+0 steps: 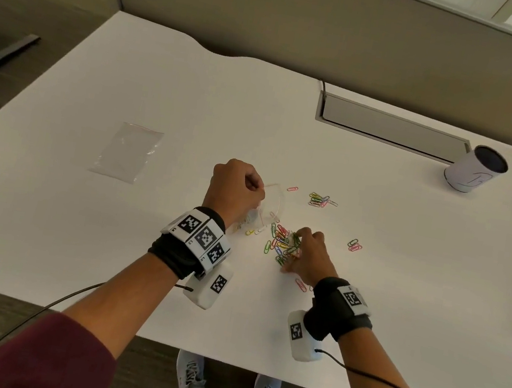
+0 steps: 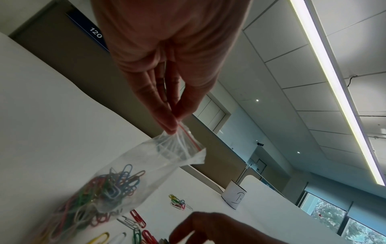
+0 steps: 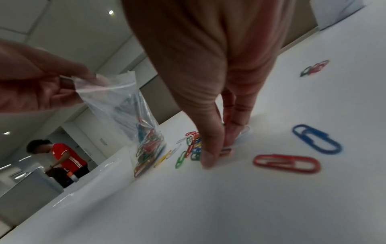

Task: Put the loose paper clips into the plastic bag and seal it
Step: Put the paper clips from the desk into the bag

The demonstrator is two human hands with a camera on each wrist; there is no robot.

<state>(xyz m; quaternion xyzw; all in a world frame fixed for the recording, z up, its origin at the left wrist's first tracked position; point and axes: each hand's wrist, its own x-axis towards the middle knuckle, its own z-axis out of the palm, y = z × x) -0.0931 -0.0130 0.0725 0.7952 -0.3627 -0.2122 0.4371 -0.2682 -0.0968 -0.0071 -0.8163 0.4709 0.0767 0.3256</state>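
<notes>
My left hand (image 1: 237, 180) pinches the red-striped mouth of a clear plastic bag (image 2: 146, 166) and holds it up, its bottom resting on the table. Several coloured paper clips (image 2: 104, 189) lie inside the bag (image 3: 133, 115). My right hand (image 1: 304, 251) is down on the main pile of loose clips (image 1: 282, 243), thumb and fingers closing on some of them (image 3: 226, 151). Smaller groups of clips lie farther back (image 1: 320, 200) and to the right (image 1: 354, 245). A red clip (image 3: 287, 163) and a blue clip (image 3: 316, 139) lie near my right hand.
A second, flat plastic bag (image 1: 127, 150) lies on the white table (image 1: 74, 232) to the left. A white cylindrical cup (image 1: 475, 168) stands at the back right beside a grey cable tray (image 1: 392, 126). A person in a red shirt (image 3: 66, 156) stands far off.
</notes>
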